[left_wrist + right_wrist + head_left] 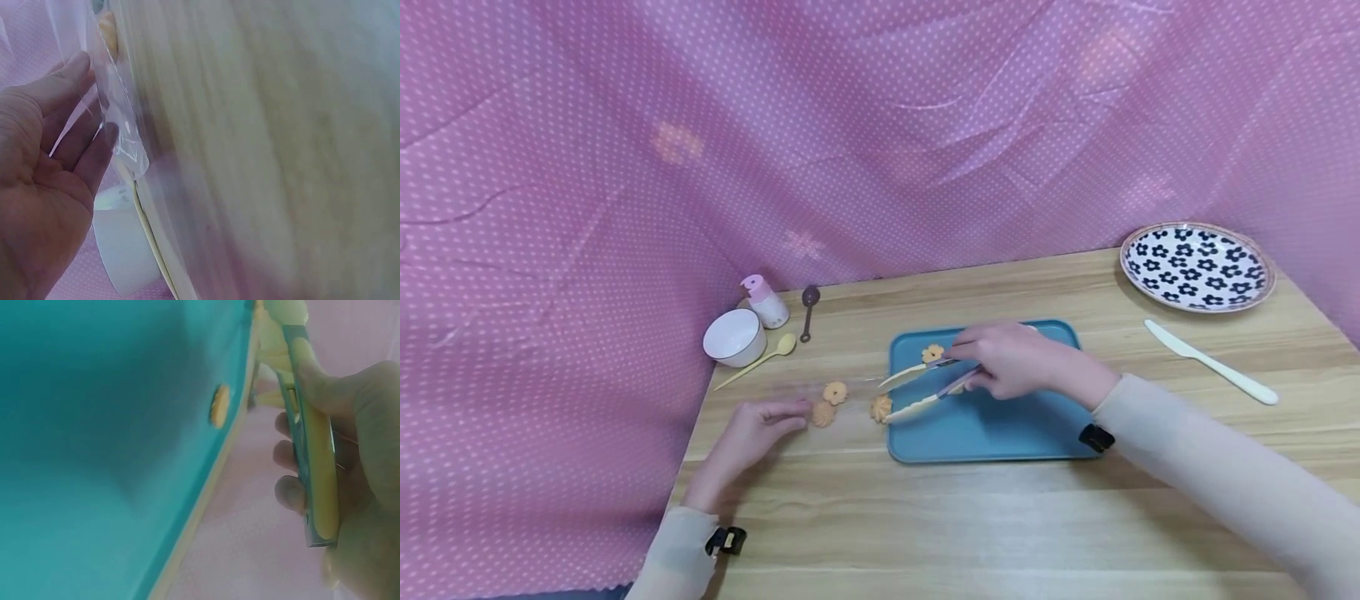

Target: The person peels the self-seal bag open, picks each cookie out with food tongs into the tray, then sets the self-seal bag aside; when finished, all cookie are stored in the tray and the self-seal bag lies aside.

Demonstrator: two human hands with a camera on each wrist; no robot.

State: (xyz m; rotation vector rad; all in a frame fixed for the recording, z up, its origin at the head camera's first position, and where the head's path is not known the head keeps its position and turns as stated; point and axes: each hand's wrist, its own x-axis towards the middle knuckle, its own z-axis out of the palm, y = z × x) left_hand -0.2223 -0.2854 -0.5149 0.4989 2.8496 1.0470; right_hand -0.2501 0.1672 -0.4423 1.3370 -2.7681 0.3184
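My left hand [763, 433] holds the end of a clear plastic bag [128, 140] between thumb and fingers. Two round cookies [835, 392] show at the bag, just beyond the fingertips. My right hand [1011, 360] grips tongs [319, 462] with pale yellow tips, their arms spread apart. Another cookie [882, 407] is between the tong tips, by the left rim of the blue tray [992, 446]. A flower-shaped cookie [933, 353] lies on the tray near its far left corner; the right hand hides part of the tray.
At the back left stand a white bowl [734, 337] and a pink-topped pump bottle [765, 302], with a yellow spoon [760, 360] and a brown spoon [808, 310] near them. On the right lie a flower-patterned plate [1198, 267] and a pale knife [1213, 363].
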